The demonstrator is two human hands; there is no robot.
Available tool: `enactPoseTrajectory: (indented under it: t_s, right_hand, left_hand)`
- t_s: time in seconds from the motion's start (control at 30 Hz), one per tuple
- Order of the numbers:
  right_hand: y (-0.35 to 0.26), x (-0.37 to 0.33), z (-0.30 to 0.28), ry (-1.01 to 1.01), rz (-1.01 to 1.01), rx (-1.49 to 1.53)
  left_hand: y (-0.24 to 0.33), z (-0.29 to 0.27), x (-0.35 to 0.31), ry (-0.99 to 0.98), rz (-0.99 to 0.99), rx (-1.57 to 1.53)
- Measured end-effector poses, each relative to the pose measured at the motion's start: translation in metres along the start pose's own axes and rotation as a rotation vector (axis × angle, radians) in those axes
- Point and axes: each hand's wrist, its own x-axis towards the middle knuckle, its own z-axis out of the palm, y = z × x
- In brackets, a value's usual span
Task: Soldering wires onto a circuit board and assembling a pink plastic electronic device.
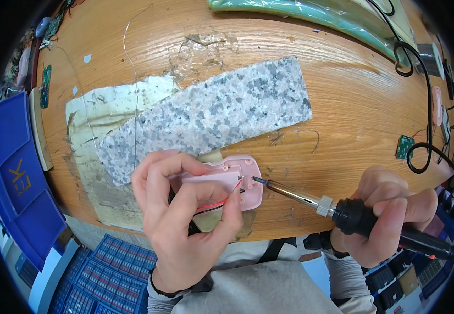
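A pink plastic shell (250, 201) lies near the table's front edge, its hollow inside facing up. Over it, my left hand (185, 209) pinches a thin red wire (212, 205) between thumb and forefinger, while its other fingers rest along the shell's left side. A black wire (206, 210) runs beside the red one. My right hand (389, 214) is closed around the black handle of a soldering iron (296, 195). Its dark tip is at the shell's right end, close to the red wire's end; whether they touch, I cannot tell.
A speckled granite slab (211, 104) lies behind the shell, partly over a worn pale sheet (112, 104). A blue bin (20, 172) stands at left. At right are a green circuit board (405, 146) and a looping black cable (429, 104). A green plastic-wrapped bundle (311, 15) lies at the back.
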Motion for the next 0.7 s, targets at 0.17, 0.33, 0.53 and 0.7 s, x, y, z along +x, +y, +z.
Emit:
enactPoseTrajectory:
  t_s: [0.17, 0.33, 0.53, 0.7]
  right_hand:
    - [0.0, -0.001, 0.012, 0.117, -0.029, -0.06]
    - [-0.008, -0.005, 0.004, 0.103, 0.06, -0.065]
    - [-0.008, -0.003, 0.008, 0.242, 0.106, 0.004]
    - [-0.01, -0.003, 0.008, 0.233, 0.119, -0.005]
  left_hand:
    - [-0.004, -0.001, -0.001, 0.015, 0.058, 0.013]
    - [0.002, -0.009, -0.002, -0.047, 0.023, 0.073]
    - [0.003, -0.018, 0.0, -0.161, -0.016, 0.06]
    - [0.003, -0.017, -0.001, -0.149, 0.003, 0.067]
